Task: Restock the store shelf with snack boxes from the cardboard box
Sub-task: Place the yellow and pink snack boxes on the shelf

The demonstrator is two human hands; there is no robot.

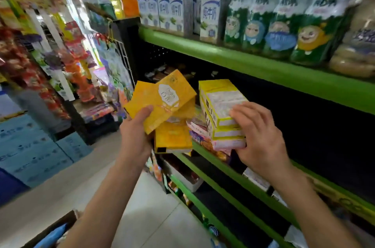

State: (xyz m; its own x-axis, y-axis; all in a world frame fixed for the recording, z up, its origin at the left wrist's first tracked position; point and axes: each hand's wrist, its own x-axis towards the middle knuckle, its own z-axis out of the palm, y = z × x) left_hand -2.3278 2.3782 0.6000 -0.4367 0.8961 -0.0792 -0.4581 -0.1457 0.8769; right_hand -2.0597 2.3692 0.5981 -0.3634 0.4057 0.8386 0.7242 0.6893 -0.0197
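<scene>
My left hand (135,132) grips a fan of orange-yellow snack boxes (162,99) in front of the shelf's left end. More yellow boxes (173,136) sit below them at the shelf edge. My right hand (259,136) clasps a stack of pale yellow and pink snack boxes (221,109) resting at the front of the green-edged middle shelf (263,184). A corner of the cardboard box (60,225) shows at the bottom left, with something blue inside.
The shelf above (253,63) carries milk cartons (210,14) and green snack bags (312,30). The dark space behind my right hand looks bare. Hanging snack packets (40,61) and blue cases (34,150) line the left. Lower shelves hold assorted goods.
</scene>
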